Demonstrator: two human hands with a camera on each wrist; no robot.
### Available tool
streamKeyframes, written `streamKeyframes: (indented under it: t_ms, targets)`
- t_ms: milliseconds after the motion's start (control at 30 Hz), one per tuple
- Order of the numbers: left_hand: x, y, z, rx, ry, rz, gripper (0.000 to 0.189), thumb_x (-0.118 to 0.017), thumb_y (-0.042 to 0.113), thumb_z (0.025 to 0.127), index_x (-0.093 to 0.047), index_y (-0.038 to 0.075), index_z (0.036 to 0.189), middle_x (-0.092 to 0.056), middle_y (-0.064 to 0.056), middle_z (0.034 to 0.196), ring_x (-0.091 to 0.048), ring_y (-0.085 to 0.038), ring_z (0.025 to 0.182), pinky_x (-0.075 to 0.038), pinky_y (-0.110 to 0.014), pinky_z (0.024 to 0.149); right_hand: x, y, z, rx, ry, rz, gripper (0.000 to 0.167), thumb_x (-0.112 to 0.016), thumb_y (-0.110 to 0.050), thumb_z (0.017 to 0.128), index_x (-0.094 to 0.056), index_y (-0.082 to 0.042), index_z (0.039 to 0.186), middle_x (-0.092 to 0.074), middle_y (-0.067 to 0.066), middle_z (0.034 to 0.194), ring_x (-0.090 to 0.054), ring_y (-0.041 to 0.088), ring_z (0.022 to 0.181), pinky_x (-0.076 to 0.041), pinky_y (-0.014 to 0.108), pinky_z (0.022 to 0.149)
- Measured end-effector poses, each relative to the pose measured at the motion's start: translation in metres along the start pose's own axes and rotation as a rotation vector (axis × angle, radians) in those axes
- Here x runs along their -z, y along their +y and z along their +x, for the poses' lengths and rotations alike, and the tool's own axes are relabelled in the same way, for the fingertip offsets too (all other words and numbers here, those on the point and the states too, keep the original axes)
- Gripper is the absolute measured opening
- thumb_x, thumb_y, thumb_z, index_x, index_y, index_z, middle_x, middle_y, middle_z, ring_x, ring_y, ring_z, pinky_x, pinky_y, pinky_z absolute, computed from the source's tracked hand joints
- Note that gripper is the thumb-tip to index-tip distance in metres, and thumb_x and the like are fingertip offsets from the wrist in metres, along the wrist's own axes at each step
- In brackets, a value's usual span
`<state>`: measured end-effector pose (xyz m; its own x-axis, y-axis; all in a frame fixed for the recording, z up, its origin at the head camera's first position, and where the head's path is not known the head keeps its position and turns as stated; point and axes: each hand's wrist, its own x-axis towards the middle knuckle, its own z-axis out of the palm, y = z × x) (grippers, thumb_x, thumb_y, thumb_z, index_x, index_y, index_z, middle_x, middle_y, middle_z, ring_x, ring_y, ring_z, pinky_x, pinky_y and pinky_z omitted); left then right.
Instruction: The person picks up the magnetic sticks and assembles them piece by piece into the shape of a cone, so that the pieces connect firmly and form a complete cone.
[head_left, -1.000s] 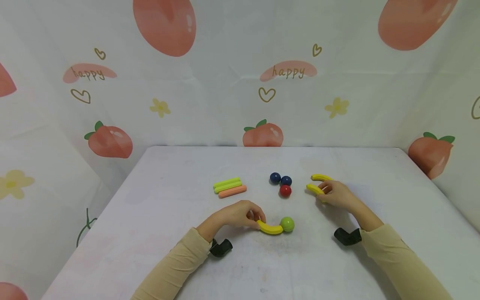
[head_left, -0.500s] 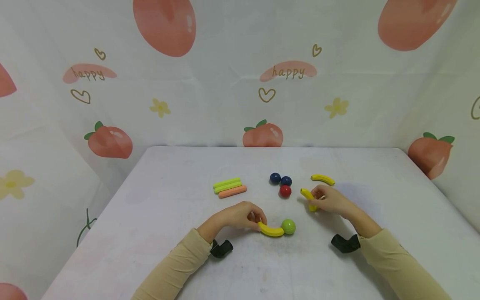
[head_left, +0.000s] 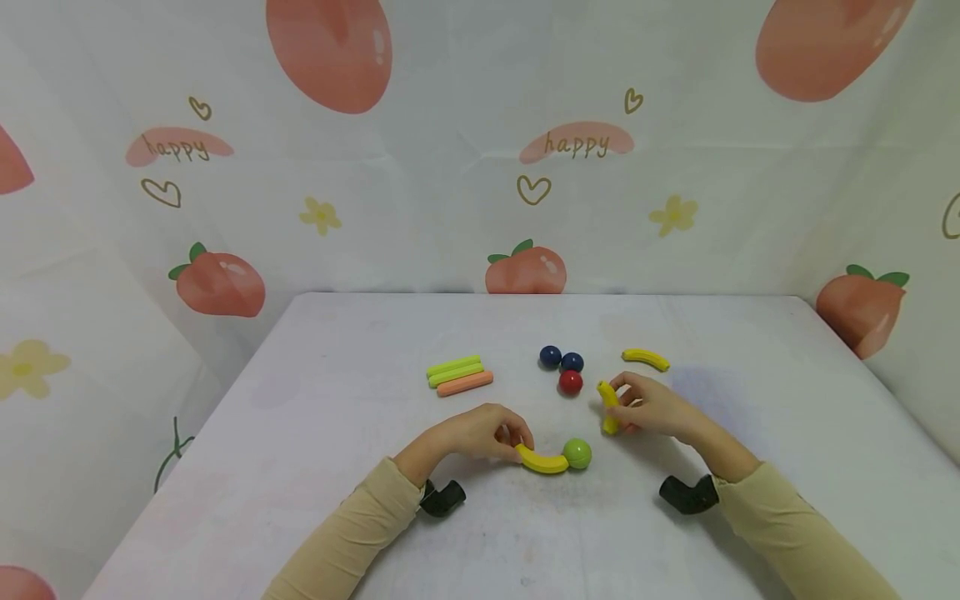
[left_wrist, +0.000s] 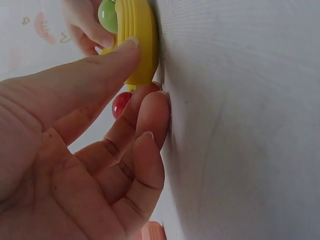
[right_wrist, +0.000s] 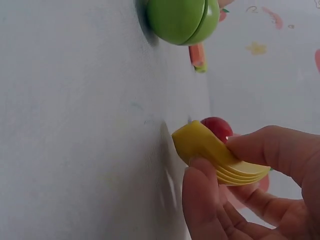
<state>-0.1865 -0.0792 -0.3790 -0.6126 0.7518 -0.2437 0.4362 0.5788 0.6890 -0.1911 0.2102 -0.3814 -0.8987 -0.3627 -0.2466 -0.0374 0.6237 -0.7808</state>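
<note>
In the head view my left hand (head_left: pixel 477 428) pinches the left end of a curved yellow toy banana (head_left: pixel 543 462) that lies on the table. Its other end meets a green ball (head_left: pixel 577 453), which shows a groove round it in the right wrist view. Thumb and fingers of my right hand (head_left: pixel 654 405) grip a second toy banana (right_wrist: pixel 200 142), tilted, with a shadow on the table beside it. This one is right of and behind the green ball, apart from it. A third toy banana (head_left: pixel 646 359) lies behind the right hand.
Two dark blue balls (head_left: pixel 551 357) and a red ball (head_left: pixel 571 382) sit together behind the green one. Two yellow-green sticks (head_left: pixel 455 365) and an orange stick (head_left: pixel 465 383) lie side by side at back left. A patterned cloth (head_left: pixel 420 192) hangs behind the white table (head_left: pixel 360 333).
My right hand has brought its banana left and toward me, turning it from slanted to nearly lengthwise. The left hand's banana and the green ball have shifted slightly right and nearer.
</note>
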Motion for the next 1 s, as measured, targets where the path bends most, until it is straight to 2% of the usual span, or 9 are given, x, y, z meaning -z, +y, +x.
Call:
streamKeyframes:
  t_ms: [167, 500, 1000]
  targets:
    - [0.0, -0.001, 0.001, -0.009, 0.0, -0.001, 0.015, -0.067, 0.008, 0.084, -0.067, 0.009, 0.099, -0.06, -0.002, 0.084, -0.048, -0.005, 0.071, -0.04, -0.014, 0.065, -0.003, -0.002, -0.001, 0.026, -0.027, 0.02, 0.039, -0.063, -0.017, 0.087, -0.046, 0.004, 0.116, -0.062, 0.012, 0.088, -0.059, 0.015, 0.068, -0.051, 0.026, 0.063]
    - [0.0, -0.002, 0.001, -0.017, 0.001, -0.007, 0.015, -0.068, 0.008, 0.084, -0.067, 0.008, 0.099, -0.061, -0.003, 0.084, -0.047, -0.005, 0.07, -0.04, -0.014, 0.064, -0.007, -0.001, -0.001, -0.026, -0.078, 0.065, 0.045, -0.065, -0.028, 0.087, -0.047, 0.004, 0.114, -0.062, 0.006, 0.085, -0.059, 0.015, 0.071, -0.052, 0.025, 0.065]
    - [-0.001, -0.002, 0.003, -0.021, -0.001, -0.003, 0.015, -0.068, 0.009, 0.084, -0.068, 0.009, 0.098, -0.06, 0.0, 0.082, -0.047, -0.004, 0.069, -0.04, -0.013, 0.064, -0.011, -0.005, -0.003, -0.023, -0.115, 0.116, 0.048, -0.065, -0.03, 0.087, -0.047, 0.004, 0.116, -0.064, 0.005, 0.086, -0.06, 0.015, 0.071, -0.053, 0.025, 0.066]
